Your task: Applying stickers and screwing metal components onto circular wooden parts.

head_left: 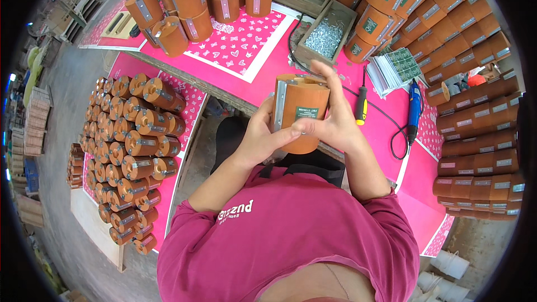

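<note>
Between my two hands, above the table's near edge, is an upright orange-brown wooden cylinder (pixel 311 94). A metal hinge strip (pixel 280 105) runs down its left side, and a green label (pixel 305 113) sits on the side toward me. My left hand (pixel 262 130) is closed round its lower left, with those fingers partly hidden behind it. Against its right side rests my right hand (pixel 340 118), the thumb pressed at the label's lower edge and the fingers reaching up along the side. To the right lie a yellow-and-black screwdriver (pixel 361 106) and a blue power screwdriver (pixel 414 109) with a black cord.
A wooden box of screws (pixel 324 38) stands at the table's back, beside a stack of green labels (pixel 398 67). Finished-looking cylinders (pixel 196 0) are stacked at the back left, more (pixel 475 106) along the right. Several rows (pixel 137 140) cover a lower pink table on the left.
</note>
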A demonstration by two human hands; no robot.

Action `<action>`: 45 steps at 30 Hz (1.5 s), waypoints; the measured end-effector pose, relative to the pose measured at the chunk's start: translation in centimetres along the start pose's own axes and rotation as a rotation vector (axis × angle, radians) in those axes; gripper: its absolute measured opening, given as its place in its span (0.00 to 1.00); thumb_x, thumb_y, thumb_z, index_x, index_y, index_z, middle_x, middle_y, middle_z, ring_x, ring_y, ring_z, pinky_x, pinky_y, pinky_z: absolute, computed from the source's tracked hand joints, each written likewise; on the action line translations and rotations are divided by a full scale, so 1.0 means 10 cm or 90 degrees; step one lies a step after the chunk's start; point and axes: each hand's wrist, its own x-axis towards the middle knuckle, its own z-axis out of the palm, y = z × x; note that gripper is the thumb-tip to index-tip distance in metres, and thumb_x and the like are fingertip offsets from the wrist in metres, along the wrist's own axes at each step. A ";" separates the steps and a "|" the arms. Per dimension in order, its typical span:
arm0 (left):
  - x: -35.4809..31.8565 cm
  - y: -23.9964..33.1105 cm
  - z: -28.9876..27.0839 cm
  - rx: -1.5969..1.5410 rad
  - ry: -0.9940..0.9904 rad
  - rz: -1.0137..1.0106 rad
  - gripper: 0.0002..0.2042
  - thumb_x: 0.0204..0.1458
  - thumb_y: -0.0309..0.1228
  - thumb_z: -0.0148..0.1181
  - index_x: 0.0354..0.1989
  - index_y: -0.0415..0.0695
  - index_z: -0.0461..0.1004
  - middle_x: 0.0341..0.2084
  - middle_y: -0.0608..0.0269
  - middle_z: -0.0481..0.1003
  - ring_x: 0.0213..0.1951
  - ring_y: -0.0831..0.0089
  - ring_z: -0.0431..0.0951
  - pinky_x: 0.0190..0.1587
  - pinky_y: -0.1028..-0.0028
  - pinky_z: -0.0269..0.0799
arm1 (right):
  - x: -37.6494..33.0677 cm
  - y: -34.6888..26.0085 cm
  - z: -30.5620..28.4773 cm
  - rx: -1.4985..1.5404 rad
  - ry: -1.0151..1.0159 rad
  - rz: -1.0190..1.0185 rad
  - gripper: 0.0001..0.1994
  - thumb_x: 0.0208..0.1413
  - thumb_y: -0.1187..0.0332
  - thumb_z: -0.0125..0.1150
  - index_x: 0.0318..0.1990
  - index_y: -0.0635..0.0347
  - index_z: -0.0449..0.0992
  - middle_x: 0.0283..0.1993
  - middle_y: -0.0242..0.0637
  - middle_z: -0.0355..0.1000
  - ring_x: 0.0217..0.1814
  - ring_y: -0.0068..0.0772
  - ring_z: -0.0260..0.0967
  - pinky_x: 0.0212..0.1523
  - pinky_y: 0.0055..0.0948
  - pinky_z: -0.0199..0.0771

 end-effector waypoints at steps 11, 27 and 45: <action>-0.03 -0.05 -0.30 -0.022 0.051 -0.011 0.27 0.51 0.43 0.53 0.51 0.34 0.60 0.42 0.57 0.67 0.45 0.75 0.67 0.48 0.74 0.61 | 0.19 -0.01 0.08 0.043 -0.140 0.013 0.47 0.26 0.62 0.75 0.57 0.59 0.53 0.53 0.43 0.57 0.60 0.38 0.53 0.59 0.34 0.52; -0.17 0.09 -1.07 0.127 0.406 0.295 0.19 0.47 0.15 0.50 0.49 0.38 0.60 0.40 0.58 0.70 0.42 0.76 0.71 0.45 0.79 0.65 | 2.01 1.03 0.52 -0.117 0.249 0.029 0.33 0.30 0.64 0.71 0.45 0.66 0.62 0.44 0.48 0.66 0.45 0.42 0.66 0.45 0.32 0.68; -0.26 0.15 -0.91 0.190 0.266 0.279 0.08 0.45 0.15 0.52 0.26 0.44 0.63 0.22 0.74 0.65 0.22 0.91 0.62 0.23 0.89 0.53 | 0.97 0.26 0.80 0.447 -0.209 0.283 0.17 0.50 0.67 0.57 0.46 0.62 0.62 0.31 0.39 0.71 0.32 0.25 0.69 0.35 0.24 0.69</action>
